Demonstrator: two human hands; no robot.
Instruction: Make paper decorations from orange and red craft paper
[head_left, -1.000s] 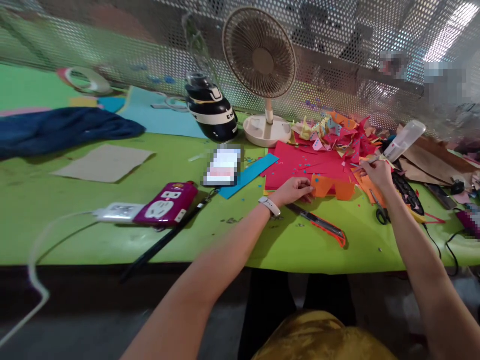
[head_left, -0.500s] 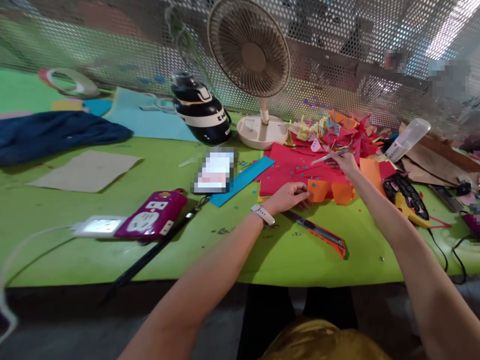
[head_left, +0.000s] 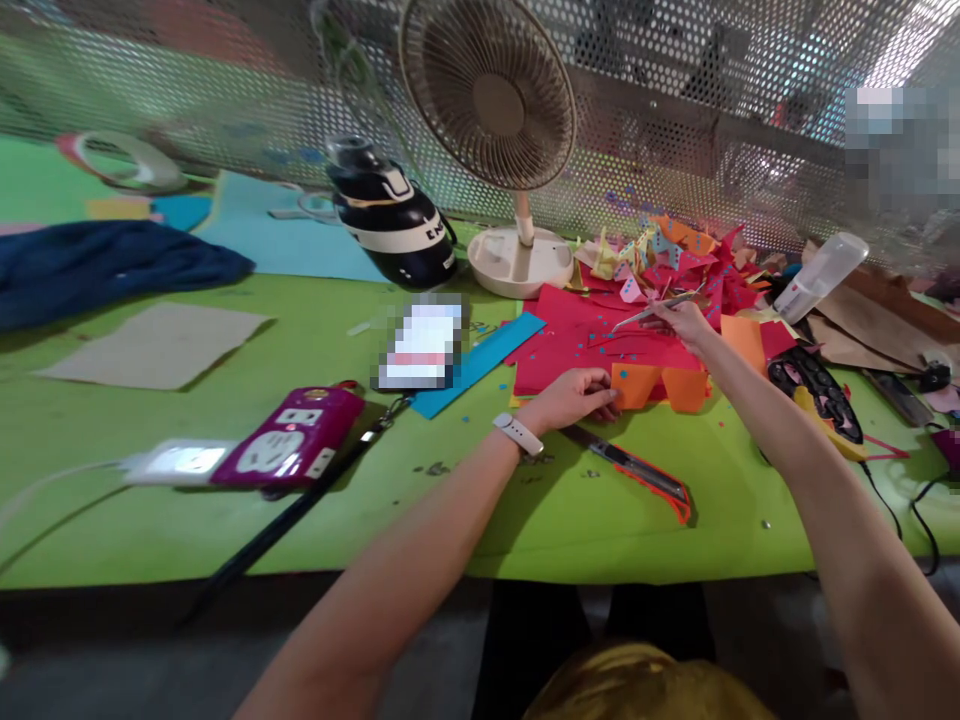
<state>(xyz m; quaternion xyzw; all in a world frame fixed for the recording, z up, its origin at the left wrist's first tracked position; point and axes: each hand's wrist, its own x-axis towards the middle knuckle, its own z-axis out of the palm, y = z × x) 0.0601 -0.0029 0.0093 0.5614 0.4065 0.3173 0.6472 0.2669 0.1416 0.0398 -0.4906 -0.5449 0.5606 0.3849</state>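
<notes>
My left hand [head_left: 576, 397], with a pale watch on its wrist, pinches the left end of a folded orange paper strip [head_left: 632, 387]. A small blue dot shows on that strip. My right hand [head_left: 679, 325] is closed around metal tweezers [head_left: 649, 312], whose tips point left over the red paper [head_left: 551, 335]. Small blue dots are scattered on the red sheet. Just below my left hand, a utility knife [head_left: 637, 470] with an orange-edged handle lies on the green tabletop [head_left: 450, 520].
Behind the red paper is a heap of folded colored paper pieces [head_left: 675, 255]. A fan [head_left: 499, 105], a black bottle [head_left: 397, 225] and a blue strip [head_left: 480, 365] stand or lie nearby. A phone [head_left: 421, 345] and purple power strip [head_left: 289, 440] are left; a glue gun [head_left: 817, 405] is right.
The view has shifted slightly, moving the fan, bottle and phone a little left in the picture. Both hands keep their holds; the tweezers' tips sit slightly further left.
</notes>
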